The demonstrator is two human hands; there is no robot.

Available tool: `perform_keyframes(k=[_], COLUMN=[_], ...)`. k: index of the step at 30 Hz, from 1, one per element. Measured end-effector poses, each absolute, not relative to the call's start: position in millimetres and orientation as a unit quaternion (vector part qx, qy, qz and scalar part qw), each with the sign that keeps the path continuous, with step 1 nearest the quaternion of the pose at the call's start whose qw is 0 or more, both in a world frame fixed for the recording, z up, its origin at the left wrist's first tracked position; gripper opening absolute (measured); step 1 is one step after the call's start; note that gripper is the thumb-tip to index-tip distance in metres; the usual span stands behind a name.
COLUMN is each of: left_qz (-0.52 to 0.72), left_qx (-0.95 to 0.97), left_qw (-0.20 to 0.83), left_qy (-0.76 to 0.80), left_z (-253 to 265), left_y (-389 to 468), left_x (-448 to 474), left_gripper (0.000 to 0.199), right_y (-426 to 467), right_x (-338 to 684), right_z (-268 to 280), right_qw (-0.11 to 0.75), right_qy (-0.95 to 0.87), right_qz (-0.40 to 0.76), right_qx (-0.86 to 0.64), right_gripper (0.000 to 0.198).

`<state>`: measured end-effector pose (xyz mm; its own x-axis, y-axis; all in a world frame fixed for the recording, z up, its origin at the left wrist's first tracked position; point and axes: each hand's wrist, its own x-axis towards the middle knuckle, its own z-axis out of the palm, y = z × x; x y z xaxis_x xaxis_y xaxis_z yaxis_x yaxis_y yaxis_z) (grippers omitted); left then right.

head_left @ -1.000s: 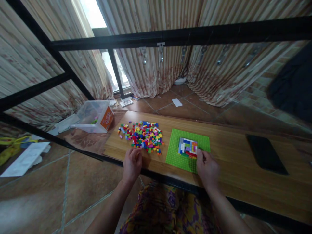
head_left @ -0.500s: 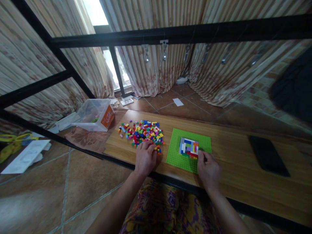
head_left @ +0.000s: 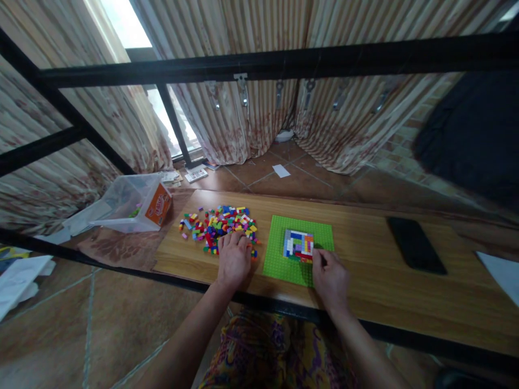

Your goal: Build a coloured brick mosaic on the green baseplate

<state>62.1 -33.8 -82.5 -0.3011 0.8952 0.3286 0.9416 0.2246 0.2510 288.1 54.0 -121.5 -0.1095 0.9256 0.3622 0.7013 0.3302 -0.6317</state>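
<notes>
My left hand (head_left: 235, 260) rests palm down on the near edge of a pile of small toy building bricks (head_left: 237, 216) in many colours. Its fingers are spread and bent over loose bricks; the fingertips are partly hidden. To the right lies a green studded baseplate (head_left: 275, 262), carrying a low, roughly square build of bricks (head_left: 298, 242) in white, blue, purple, orange and red. My right hand (head_left: 331, 275) is closed in a pinch at the near right corner of that build, touching it. Whatever is between its thumb and finger is hidden.
The wooden board (head_left: 360, 243) also holds a black phone (head_left: 416, 245) and a white sheet (head_left: 500, 275) at the right. A clear plastic box (head_left: 125, 202) with an orange label stands at the left. A black metal bar (head_left: 259, 65) crosses beyond the board, before curtains (head_left: 227, 124).
The view has swung right, so everything sits further left. My left hand's fingers have moved onto the bricks from around a few orange ones. My right hand stays at the build's corner.
</notes>
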Motion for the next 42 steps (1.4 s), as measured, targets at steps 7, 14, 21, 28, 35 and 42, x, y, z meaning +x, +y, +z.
perform_keyframes(k=[7, 14, 21, 28, 35, 42], left_qz=[-0.292, -0.314, -0.21, -0.217, -0.295, -0.342], left_qx=[-0.581, -0.647, -0.718, -0.725, -0.661, -0.608], left_qw=[0.009, -0.132, -0.073, -0.032, -0.032, -0.054], left_qy=[-0.759, -0.682, -0.66, -0.653, -0.689, -0.714], left_z=[-67.1, -61.4, -73.4, -82.9, -94.0, -98.9], left_y=[-26.4, -11.4, 17.2, 26.5, 23.4, 21.4], left_x=[63.6, 113.8, 132.4, 141.7, 149.9, 154.6], left_gripper=[0.012, 0.017, 0.021, 0.02, 0.02, 0.011], right_y=[55.2, 55.5, 55.6, 55.5, 55.9, 55.6], right_x=[287.3, 286.0, 285.1, 285.7, 285.2, 285.3], right_z=[-122.2, -119.9, -118.1, -117.4, -119.3, -119.2], right_qw=[0.368, 0.37, 0.37, 0.366, 0.371, 0.373], right_qy=[-0.725, -0.722, -0.723, -0.731, -0.73, -0.728], right_qz=[0.162, 0.169, 0.178, 0.174, 0.165, 0.166], right_qx=[-0.559, -0.559, -0.556, -0.549, -0.55, -0.551], right_gripper=[0.04, 0.036, 0.034, 0.034, 0.031, 0.03])
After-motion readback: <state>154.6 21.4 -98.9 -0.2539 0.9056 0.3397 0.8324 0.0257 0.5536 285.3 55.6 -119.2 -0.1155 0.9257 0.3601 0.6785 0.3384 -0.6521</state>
